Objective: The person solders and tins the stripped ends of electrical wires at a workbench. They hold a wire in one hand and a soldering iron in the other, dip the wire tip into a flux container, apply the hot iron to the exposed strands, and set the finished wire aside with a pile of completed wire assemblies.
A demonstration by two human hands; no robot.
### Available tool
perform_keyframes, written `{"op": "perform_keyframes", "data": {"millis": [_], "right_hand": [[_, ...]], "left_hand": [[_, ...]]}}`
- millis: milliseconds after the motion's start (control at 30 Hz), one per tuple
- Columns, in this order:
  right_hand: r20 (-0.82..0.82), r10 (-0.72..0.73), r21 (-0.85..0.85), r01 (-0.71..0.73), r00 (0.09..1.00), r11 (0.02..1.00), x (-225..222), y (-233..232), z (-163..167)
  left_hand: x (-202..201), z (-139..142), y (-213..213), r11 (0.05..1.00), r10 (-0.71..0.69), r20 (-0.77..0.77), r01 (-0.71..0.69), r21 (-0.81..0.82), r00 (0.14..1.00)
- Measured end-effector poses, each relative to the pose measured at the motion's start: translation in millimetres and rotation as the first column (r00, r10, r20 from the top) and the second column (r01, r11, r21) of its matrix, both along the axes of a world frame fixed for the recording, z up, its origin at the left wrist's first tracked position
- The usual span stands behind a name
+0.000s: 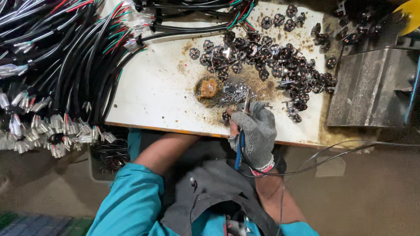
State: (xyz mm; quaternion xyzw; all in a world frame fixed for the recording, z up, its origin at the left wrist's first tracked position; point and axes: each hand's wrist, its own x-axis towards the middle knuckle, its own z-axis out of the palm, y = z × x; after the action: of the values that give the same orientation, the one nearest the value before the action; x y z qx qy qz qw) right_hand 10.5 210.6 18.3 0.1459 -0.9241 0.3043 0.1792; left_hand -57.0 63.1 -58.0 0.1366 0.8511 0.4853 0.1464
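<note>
My right hand (259, 131) wears a grey knit glove and grips a thin tool with a blue handle (238, 154). The tool's metal tip (247, 104) points away from me over the near edge of the white board (153, 87). My bare left hand (233, 127) is mostly hidden beneath the glove. Its fingers pinch a small black round part (225, 117) right beside the tool tip. A thin black cord (332, 153) trails from the tool to the right.
A round tin of brown paste (208, 88) and a pile of small metal pins (236, 92) lie just beyond my hands. Many black round parts (271, 57) spread across the board. Bundles of black wires with terminals (57, 65) fill the left. A grey metal block (372, 87) stands at right.
</note>
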Motion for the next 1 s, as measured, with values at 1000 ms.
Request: {"op": "perform_keyframes", "data": {"millis": [1000], "right_hand": [[0.003, 0.022, -0.011, -0.022, 1.000, 1.000, -1.4, -1.8, 4.6]], "left_hand": [[74.8, -33.9, -48.4, 0.904, -0.410, 0.259, 0.428, -0.015, 0.875]]}}
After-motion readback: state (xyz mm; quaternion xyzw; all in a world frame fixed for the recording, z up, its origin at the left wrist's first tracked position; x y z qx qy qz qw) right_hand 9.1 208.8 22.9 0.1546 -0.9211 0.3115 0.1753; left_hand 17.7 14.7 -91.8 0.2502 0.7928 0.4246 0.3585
